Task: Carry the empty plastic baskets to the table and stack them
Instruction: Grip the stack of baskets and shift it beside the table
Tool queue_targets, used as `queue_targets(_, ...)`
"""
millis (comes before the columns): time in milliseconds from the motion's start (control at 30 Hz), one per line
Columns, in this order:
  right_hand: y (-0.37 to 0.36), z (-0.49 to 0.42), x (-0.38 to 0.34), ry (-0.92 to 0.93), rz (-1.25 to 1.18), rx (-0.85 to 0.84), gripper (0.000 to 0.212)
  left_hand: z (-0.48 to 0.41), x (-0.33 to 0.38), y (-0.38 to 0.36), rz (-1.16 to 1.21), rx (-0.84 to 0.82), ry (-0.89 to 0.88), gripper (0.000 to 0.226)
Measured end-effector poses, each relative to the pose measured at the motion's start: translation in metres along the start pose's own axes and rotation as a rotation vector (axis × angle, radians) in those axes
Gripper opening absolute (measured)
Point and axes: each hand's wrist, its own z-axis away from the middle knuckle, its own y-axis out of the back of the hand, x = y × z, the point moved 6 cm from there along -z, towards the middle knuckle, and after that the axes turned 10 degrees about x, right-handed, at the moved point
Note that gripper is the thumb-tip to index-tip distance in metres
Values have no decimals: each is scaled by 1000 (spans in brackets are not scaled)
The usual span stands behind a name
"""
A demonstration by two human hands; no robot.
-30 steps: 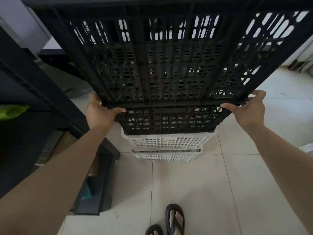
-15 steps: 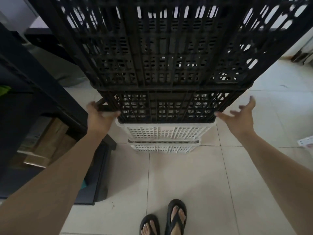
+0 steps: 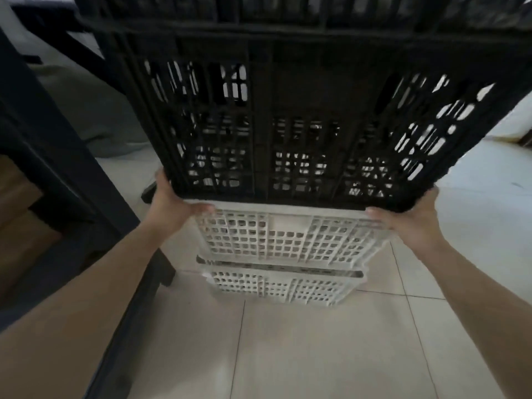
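Observation:
A stack of baskets stands on the tiled floor in front of me. Two white baskets (image 3: 285, 240) sit at the bottom, and a tall black basket (image 3: 288, 125) rests on them, with another black rim above it at the frame's top. My left hand (image 3: 172, 201) clasps the black basket's lower left corner. My right hand (image 3: 411, 220) clasps its lower right corner. Both thumbs lie along the seam with the upper white basket's rim. The picture is motion-blurred, and the fingers behind the corners are hidden.
A dark shelf frame (image 3: 72, 174) runs down the left side, close to the stack, with cardboard (image 3: 17, 214) under it. A grey bundle (image 3: 95, 116) lies on the floor behind it. Pale floor tiles (image 3: 316, 341) stretch in front and to the right.
Both hands have let go of the upper black basket, dropped lower, and closed on the bottom corners of the lower black one. The view has moved closer and lower, and my feet are out of frame.

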Motion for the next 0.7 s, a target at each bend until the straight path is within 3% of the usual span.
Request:
queue_targets(67,2,2,-1,94,-24,70,101,-8,-4,2,10,43,-58,114)
queue_targets(133,0,1,-4,155,-10,7,109,-8,0,0,-9,34,-137,117)
queue_targets(267,3,0,-3,142,15,-44,142,-13,5,0,-57,32,-241,109)
queue_targets(400,5,6,-11,183,27,19,124,-12,-1,9,-92,39,-244,113)
queue_targets(700,8,16,-13,198,83,79,118,12,0,10,-16,103,-176,105)
